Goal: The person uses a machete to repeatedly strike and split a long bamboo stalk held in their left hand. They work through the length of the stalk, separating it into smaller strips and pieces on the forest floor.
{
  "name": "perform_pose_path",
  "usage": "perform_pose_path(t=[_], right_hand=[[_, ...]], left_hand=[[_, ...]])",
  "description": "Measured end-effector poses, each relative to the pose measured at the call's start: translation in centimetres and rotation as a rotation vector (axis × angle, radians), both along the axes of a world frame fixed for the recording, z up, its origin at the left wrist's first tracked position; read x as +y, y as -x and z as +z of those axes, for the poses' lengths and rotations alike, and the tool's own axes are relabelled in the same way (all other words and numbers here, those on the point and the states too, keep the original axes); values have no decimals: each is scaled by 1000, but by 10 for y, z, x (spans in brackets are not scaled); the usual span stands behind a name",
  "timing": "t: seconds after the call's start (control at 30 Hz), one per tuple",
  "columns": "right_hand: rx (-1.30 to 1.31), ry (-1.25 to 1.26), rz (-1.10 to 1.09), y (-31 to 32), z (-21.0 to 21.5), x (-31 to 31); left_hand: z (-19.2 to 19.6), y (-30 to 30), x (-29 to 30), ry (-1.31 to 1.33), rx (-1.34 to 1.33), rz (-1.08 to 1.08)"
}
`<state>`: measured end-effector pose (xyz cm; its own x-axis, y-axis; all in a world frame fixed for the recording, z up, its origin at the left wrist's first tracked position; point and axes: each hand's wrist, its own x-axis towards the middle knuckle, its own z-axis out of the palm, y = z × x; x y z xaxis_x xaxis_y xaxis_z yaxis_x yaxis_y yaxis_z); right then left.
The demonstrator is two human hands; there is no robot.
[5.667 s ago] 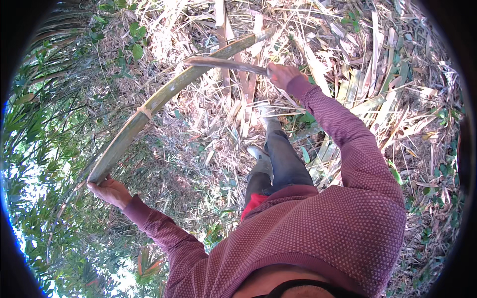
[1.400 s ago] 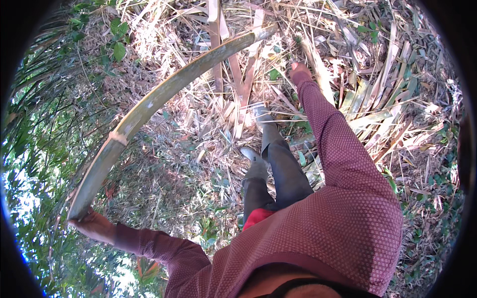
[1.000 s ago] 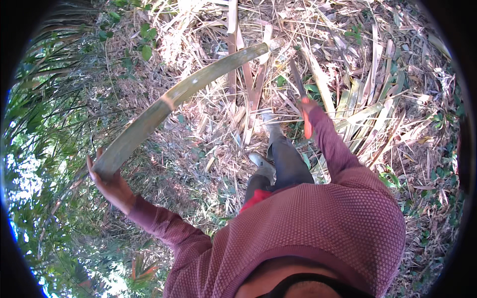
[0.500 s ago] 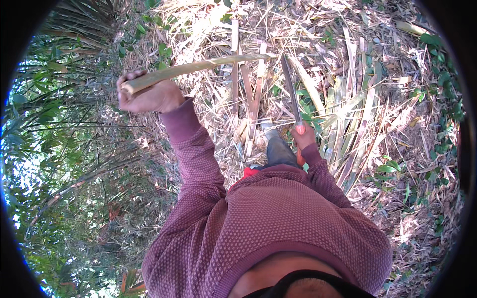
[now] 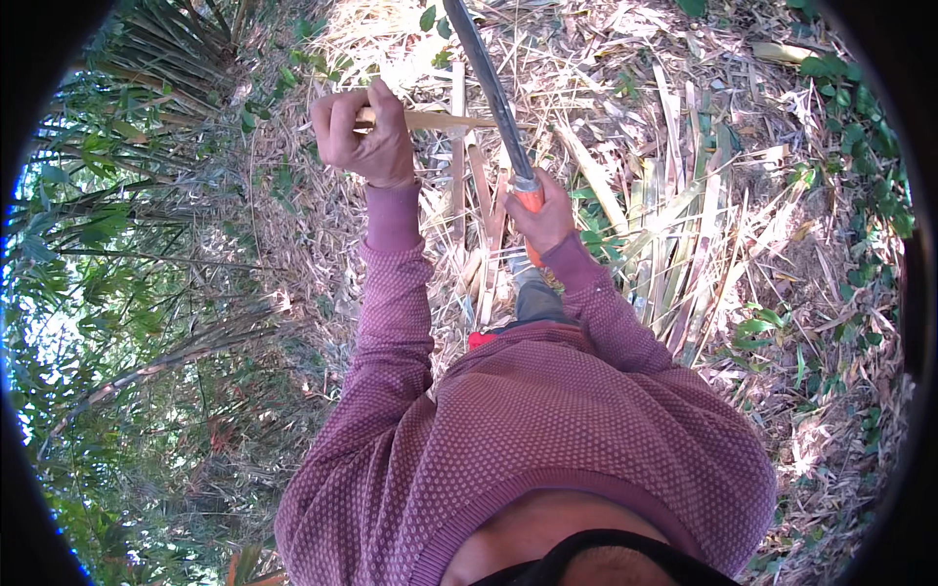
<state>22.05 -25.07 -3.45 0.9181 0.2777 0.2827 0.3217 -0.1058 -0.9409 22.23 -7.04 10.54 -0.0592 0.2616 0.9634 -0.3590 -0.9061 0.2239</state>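
My left hand (image 5: 362, 137) is closed around the near end of a bamboo strip (image 5: 435, 120). The strip runs from my fist toward the right and thins out behind the blade. My right hand (image 5: 547, 213) grips the orange-red handle of a machete (image 5: 489, 83). Its long dark blade points up and away to the upper left, passing in front of the strip's far part. Whether blade and strip touch, I cannot tell.
Several split bamboo strips (image 5: 684, 220) lie on the ground at the right. More strips (image 5: 459, 146) lie ahead between my hands. Dry leaf litter covers the ground, with leafy plants (image 5: 88, 264) on the left and green vines (image 5: 865, 146) at the far right.
My left hand has moved right and a little up, and the strip now appears foreshortened. The machete has been raised up and to the left by my right hand.
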Motion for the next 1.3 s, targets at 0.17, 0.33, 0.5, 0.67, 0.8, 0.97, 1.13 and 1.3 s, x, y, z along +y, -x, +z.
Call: perform_pose_path(t=[0.17, 0.33, 0.5, 0.67, 0.8, 0.97, 1.13, 1.3], right_hand=[[24, -45, -20, 3, 26, 14], [-20, 182, -2, -13, 7, 15], [58, 182, -62, 4, 35, 19], [22, 383, 72, -4, 32, 37], [74, 376, -3, -14, 11, 49], [-29, 407, 44, -17, 19, 56], [-64, 489, 43, -34, 4, 72], [-54, 502, 81, -42, -1, 84]], left_hand=[[5, -17, -17, 98, -42, 2], [5, -17, -24, 219, 20, -16], [-3, -17, -11, 186, -14, 9], [-5, -9, 10, 274, -24, 38], [-17, -13, 9, 333, -12, 9], [-11, 1, 22, 383, -1, 96], [-21, -12, 46, 386, -72, 111], [-8, -10, 51, 432, -32, 246]])
